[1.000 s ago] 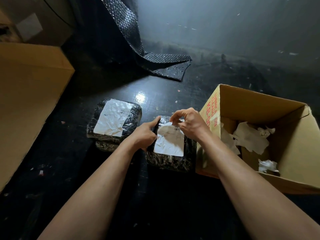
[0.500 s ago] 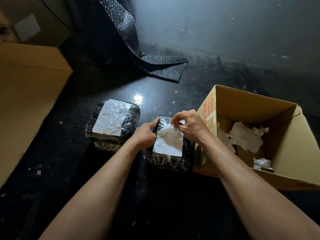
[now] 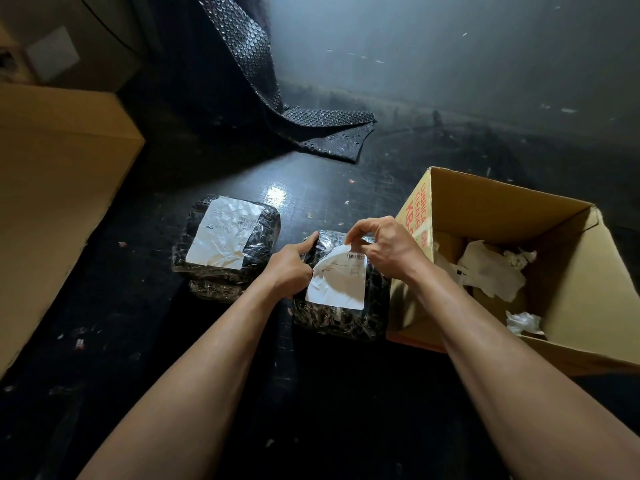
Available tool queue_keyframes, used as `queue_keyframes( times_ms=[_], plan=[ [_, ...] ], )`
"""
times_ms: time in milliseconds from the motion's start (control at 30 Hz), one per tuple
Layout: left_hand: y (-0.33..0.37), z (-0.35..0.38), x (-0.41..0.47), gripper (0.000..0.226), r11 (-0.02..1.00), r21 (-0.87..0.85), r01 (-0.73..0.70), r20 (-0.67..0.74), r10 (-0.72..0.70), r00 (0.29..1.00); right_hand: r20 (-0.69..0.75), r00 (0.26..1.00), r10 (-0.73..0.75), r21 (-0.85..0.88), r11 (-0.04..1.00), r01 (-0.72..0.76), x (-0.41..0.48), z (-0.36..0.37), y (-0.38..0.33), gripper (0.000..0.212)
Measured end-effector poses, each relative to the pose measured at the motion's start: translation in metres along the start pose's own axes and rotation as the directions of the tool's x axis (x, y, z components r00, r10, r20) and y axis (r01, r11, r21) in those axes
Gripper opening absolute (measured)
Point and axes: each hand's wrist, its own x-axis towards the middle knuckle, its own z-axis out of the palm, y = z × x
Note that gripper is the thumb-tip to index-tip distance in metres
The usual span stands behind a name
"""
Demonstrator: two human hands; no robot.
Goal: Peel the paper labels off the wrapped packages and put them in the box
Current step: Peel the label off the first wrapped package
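Here, right hand pinching the far corner of the label, thumb and fingertips pressed together on the lifted edge; left hand clamped on the package at its left side, thumb along the top, holding it down; label thin and already creased, likely to tear if yanked, so best pulled low and slow, back toward the near edge; wrap beneath glossy and soft, probably slippery and liable to stretch with the glue, hence the bracing grip; package sitting on the dark surface just beside the box, touching or nearly touching its wall; peeled paper lying crumpled inside; second package to the left, label intact, apparently stacked on another; light stuff, easy to drop in once free.
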Motion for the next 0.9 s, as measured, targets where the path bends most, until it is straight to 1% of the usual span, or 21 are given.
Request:
queue_keyframes(
  times_ms=[100,200,267,333,400,467,567,600,667,733,767,867,900],
  plan=[
    [-0.001,0.001,0.002,0.086,1.0,0.003,-0.007,0.022,0.007,1.0,-0.018,1.0,-0.015,-0.004,1.0,0.015,-0.001,0.0,0.002,0.012],
    [0.001,0.0,0.006,0.087,0.999,0.039,-0.03,0.084,0.026,0.996,-0.043,0.999,-0.009,-0.021,1.0,0.009,0.0,0.001,0.005,0.01],
    [0.006,-0.001,0.008,0.091,0.995,0.089,-0.046,0.144,0.033,0.989,-0.04,0.999,0.002,-0.038,0.999,-0.003,0.0,0.001,0.005,0.014],
    [0.014,-0.003,0.009,0.094,0.989,0.138,-0.058,0.192,0.031,0.981,-0.038,0.999,0.015,-0.042,0.999,-0.017,0.001,0.002,0.006,0.025],
    [0.017,-0.004,0.011,0.094,0.985,0.16,-0.063,0.212,0.028,0.977,-0.055,0.998,0.021,-0.056,0.998,-0.024,0.002,0.004,0.006,0.031],
    [0.017,-0.005,0.012,0.094,0.981,0.177,-0.073,0.222,0.033,0.975,-0.068,0.997,0.03,-0.063,0.997,-0.035,0.002,0.008,0.006,0.032],
    [0.016,-0.007,0.012,0.094,0.978,0.191,-0.084,0.238,0.037,0.971,-0.081,0.996,0.033,-0.058,0.998,-0.038,0.005,0.009,0.007,0.039],
    [0.015,-0.008,0.012,0.095,0.98,0.179,-0.085,0.244,0.04,0.969,-0.086,0.996,0.031,-0.06,0.998,-0.036,0.008,0.01,0.008,0.034],
    [0.014,-0.009,0.014,0.096,0.983,0.162,-0.088,0.262,0.043,0.964,-0.077,0.997,0.028,-0.084,0.996,-0.035,0.011,0.011,0.009,0.017],
    [0.011,-0.012,0.016,0.097,0.99,0.124,-0.069,0.284,0.031,0.958,-0.071,0.997,0.041,-0.135,0.99,-0.05,0.013,0.015,0.008,0.014],
    [0.01,-0.013,0.016,0.096,0.994,0.101,-0.051,0.29,0.019,0.957,-0.067,0.996,0.053,-0.152,0.986,-0.062,0.013,0.017,0.007,0.016],
    [0.011,-0.014,0.014,0.094,0.998,0.064,-0.008,0.296,-0.011,0.955,-0.026,0.992,0.125,-0.141,0.982,-0.128,0.012,0.021,0.01,0.038],
    [0.012,-0.014,0.013,0.093,0.998,0.058,-0.005,0.296,-0.012,0.955,-0.017,0.989,0.15,-0.16,0.976,-0.151,0.012,0.021,0.012,0.038]
  ],
)
